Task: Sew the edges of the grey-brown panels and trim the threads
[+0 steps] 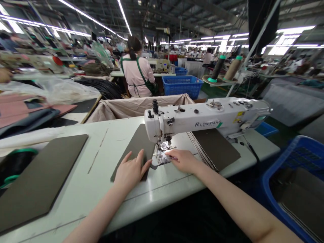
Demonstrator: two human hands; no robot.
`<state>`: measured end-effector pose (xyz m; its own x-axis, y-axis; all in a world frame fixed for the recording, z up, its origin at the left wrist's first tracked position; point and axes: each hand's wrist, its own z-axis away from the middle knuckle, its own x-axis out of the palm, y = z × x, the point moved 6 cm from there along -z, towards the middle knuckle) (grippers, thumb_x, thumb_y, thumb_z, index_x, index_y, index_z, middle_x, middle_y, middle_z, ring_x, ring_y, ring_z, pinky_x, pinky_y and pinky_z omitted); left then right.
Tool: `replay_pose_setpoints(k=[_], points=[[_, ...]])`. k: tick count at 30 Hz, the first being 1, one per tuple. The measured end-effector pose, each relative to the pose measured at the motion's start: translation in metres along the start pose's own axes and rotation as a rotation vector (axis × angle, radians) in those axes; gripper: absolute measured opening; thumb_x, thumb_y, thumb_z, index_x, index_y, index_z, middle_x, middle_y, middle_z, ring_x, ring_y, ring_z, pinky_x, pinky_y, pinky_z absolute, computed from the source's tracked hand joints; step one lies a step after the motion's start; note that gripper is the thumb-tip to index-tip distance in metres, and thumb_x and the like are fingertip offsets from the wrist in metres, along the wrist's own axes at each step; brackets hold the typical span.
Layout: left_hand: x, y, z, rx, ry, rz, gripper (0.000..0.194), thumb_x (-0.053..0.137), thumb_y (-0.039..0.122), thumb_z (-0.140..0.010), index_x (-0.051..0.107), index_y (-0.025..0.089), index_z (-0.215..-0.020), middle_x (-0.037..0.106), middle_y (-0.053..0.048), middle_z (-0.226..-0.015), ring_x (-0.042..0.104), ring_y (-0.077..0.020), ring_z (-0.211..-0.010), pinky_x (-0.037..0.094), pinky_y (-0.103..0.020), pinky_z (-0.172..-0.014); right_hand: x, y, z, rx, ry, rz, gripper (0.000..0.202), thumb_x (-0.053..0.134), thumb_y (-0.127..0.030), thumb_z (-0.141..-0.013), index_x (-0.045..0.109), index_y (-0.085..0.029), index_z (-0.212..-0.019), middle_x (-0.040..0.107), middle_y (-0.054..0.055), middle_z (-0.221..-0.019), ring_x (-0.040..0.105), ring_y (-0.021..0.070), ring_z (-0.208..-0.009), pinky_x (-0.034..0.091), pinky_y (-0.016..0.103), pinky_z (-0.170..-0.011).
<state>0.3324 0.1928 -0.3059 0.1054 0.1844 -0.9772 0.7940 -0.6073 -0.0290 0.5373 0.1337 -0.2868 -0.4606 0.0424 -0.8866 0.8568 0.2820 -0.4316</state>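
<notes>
A white sewing machine (192,118) stands on the pale table, its needle area lit. My left hand (130,170) lies with fingers spread on a grey-brown flat panel (139,138), which reaches up to the left side of the presser foot. Close to the right of the needle plate (162,158), my right hand (183,160) is closed, its index finger pointing at the presser foot. A small, thin reddish tool (174,158) shows between its fingers; its exact kind is hidden. Behind that wrist, a stack of similar panels (215,146) lies under the machine arm.
More grey-brown panels (43,175) lie at the left beside a black thread cone (21,165). A blue basket (273,179) holding panels stands at the right. Beige cloth (121,108) hangs behind the table. A co-worker (138,72) sits ahead, near another blue basket (182,86).
</notes>
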Motion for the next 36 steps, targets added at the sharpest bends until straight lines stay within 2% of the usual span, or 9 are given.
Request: replay_pose_setpoints(k=[2,4,7,9,13,16,21,26,36], points=[[-0.002,-0.011,0.017,-0.077,-0.021,-0.086,0.063,0.031,0.051,-0.097,0.050,0.006,-0.136,0.069,-0.014,-0.087,0.067,-0.0302,-0.086,0.041,-0.049,-0.098,-0.010,0.003,0.025,0.034,0.013,0.019,0.043,0.048,-0.017,-0.091,0.054,-0.026,-0.133,0.059,-0.001,-0.135,0.060,0.0209,-0.114,0.046,0.033,-0.096],[-0.001,-0.025,0.045,-0.126,-0.013,-0.132,0.059,0.029,0.049,-0.097,0.050,0.011,-0.137,0.065,-0.018,-0.104,0.063,-0.0336,-0.099,0.044,-0.049,-0.094,-0.011,0.005,0.061,0.054,-0.016,0.046,0.049,0.048,-0.017,-0.089,0.050,-0.028,-0.137,0.052,-0.001,-0.142,0.061,0.0231,-0.112,0.048,0.036,-0.094],[0.008,-0.050,0.099,-0.169,0.015,-0.110,0.059,0.021,0.042,-0.097,0.039,0.014,-0.146,0.051,-0.020,-0.131,0.055,-0.0348,-0.117,0.040,-0.051,-0.101,0.003,0.010,0.127,0.107,-0.105,0.072,0.059,0.048,-0.016,-0.086,0.041,-0.032,-0.143,0.045,0.000,-0.148,0.068,0.0219,-0.094,0.052,0.036,-0.082],[0.017,-0.065,0.134,-0.178,0.005,-0.034,0.058,0.023,0.038,-0.096,0.031,0.018,-0.150,0.043,-0.018,-0.142,0.047,-0.0364,-0.128,0.039,-0.055,-0.103,0.009,0.014,0.166,0.190,-0.078,0.021,0.061,0.046,-0.013,-0.086,0.040,-0.032,-0.143,0.045,0.002,-0.148,0.068,0.0195,-0.089,0.051,0.034,-0.081],[0.024,-0.065,0.165,-0.077,-0.026,0.112,0.059,0.030,0.029,-0.095,0.021,0.032,-0.153,0.031,-0.006,-0.155,0.032,-0.0331,-0.141,0.029,-0.059,-0.112,0.015,0.018,0.211,0.427,0.076,-0.138,0.033,0.042,-0.018,-0.093,0.056,-0.028,-0.121,0.070,0.002,-0.106,0.066,0.0166,-0.080,0.047,0.028,-0.073],[0.021,-0.037,0.153,0.083,-0.073,0.165,0.061,0.035,0.027,-0.094,0.021,0.034,-0.152,0.024,0.000,-0.159,0.032,-0.0288,-0.142,0.021,-0.054,-0.118,0.027,0.011,0.214,0.565,0.080,-0.244,0.013,0.047,-0.034,-0.096,0.056,-0.025,-0.094,0.065,-0.002,-0.076,0.063,0.0161,-0.068,0.043,0.026,-0.064],[0.018,0.001,0.120,0.192,-0.102,0.178,0.060,0.035,0.026,-0.094,0.023,0.032,-0.152,0.023,0.000,-0.159,0.032,-0.0265,-0.142,0.018,-0.052,-0.119,0.050,0.001,0.203,0.560,0.056,-0.317,0.017,0.042,-0.037,-0.098,0.047,-0.024,-0.089,0.062,0.000,-0.083,0.061,0.0171,-0.072,0.042,0.026,-0.065],[0.016,0.003,0.117,0.203,-0.090,0.167,0.060,0.035,0.027,-0.093,0.023,0.033,-0.152,0.023,0.000,-0.159,0.033,-0.0267,-0.142,0.020,-0.052,-0.119,0.053,0.003,0.201,0.567,0.140,-0.333,0.014,0.040,-0.034,-0.099,0.045,-0.024,-0.091,0.059,-0.002,-0.073,0.060,0.0168,-0.065,0.038,0.026,-0.059],[0.018,0.001,0.118,0.185,-0.104,0.184,0.060,0.037,0.028,-0.093,0.024,0.034,-0.151,0.023,0.001,-0.159,0.031,-0.0269,-0.142,0.019,-0.052,-0.119,0.055,-0.003,0.178,0.478,0.137,-0.180,0.018,0.035,-0.033,-0.102,0.045,-0.023,-0.089,0.058,-0.003,-0.066,0.060,0.0168,-0.058,0.033,0.026,-0.053]])
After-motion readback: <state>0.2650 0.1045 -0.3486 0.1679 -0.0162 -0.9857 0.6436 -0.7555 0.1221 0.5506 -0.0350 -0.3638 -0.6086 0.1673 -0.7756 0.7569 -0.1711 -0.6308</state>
